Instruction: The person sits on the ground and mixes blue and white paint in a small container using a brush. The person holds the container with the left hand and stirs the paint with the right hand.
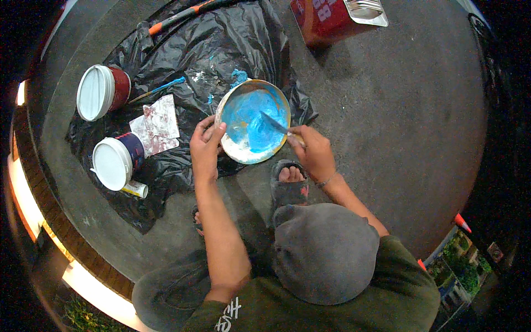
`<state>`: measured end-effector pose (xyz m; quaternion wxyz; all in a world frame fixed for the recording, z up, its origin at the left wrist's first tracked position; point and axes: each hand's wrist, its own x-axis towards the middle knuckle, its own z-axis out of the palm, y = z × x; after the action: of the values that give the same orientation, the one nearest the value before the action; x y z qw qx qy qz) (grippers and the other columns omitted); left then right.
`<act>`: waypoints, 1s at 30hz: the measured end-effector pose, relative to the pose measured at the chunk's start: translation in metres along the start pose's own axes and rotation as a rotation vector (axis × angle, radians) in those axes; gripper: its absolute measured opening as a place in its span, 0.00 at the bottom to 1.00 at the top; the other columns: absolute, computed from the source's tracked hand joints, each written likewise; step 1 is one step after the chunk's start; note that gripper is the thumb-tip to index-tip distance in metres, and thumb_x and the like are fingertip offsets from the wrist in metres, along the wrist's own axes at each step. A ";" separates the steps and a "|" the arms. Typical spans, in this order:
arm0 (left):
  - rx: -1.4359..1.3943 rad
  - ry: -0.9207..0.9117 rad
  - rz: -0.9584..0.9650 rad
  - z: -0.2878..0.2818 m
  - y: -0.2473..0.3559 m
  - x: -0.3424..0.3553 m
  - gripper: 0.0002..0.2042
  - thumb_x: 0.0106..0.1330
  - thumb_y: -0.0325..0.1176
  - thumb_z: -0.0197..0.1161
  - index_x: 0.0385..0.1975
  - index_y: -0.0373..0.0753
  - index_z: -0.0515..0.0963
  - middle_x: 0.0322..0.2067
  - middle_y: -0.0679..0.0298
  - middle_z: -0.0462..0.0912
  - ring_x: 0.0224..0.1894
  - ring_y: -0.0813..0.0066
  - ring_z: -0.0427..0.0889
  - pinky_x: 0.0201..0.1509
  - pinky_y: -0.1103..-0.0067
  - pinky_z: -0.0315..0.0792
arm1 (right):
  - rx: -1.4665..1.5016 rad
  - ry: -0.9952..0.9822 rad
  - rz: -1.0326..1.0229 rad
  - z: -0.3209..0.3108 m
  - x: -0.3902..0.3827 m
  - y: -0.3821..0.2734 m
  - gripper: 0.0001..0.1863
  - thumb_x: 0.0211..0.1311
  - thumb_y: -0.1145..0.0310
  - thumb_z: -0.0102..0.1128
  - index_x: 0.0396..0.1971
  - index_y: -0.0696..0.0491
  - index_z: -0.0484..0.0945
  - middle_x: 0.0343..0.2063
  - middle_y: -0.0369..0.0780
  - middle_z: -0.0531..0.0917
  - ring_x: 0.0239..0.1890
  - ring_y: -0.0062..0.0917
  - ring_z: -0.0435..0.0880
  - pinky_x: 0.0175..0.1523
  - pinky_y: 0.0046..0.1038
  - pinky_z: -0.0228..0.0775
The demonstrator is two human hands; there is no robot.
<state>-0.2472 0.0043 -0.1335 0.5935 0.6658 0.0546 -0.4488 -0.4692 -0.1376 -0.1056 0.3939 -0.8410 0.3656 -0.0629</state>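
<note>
Grey floor (pixel 387 122) spreads down the right half of the frame; we note that side as the widest room. On the left, a black plastic sheet (pixel 249 33) carries a red-sided tub (pixel 97 93) and a blue-sided tub (pixel 113 164). A sandal (pixel 289 193) sits just below the bowl's near edge. Writing: pale print on the red container (pixel 326 22) at upper right of centre, white script on the shirt (pixel 332 307) at lower centre. The bowl (pixel 235 154) is mid-frame, round, its pale wall smeared, streaky blue paste (pixel 265 138) spread inside. Hands apart: the left hand (pixel 206 145) grips the bowl's left rim; the right hand (pixel 315 152) is closed around the handle of a scraper (pixel 273 122), blade in the paste.
</note>
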 end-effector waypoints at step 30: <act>-0.153 -0.156 -0.061 -0.002 -0.033 -0.043 0.27 0.58 0.29 0.71 0.56 0.36 0.67 0.52 0.60 0.78 0.54 0.72 0.78 0.63 0.73 0.69 | 0.191 0.014 0.273 0.010 -0.038 0.015 0.15 0.67 0.68 0.62 0.52 0.54 0.79 0.43 0.49 0.86 0.43 0.44 0.88 0.47 0.37 0.79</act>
<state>-0.2911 0.0355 -0.1295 0.6312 0.5797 0.0628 -0.5115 -0.5014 -0.1127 -0.1159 0.4744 -0.7418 0.4715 -0.0489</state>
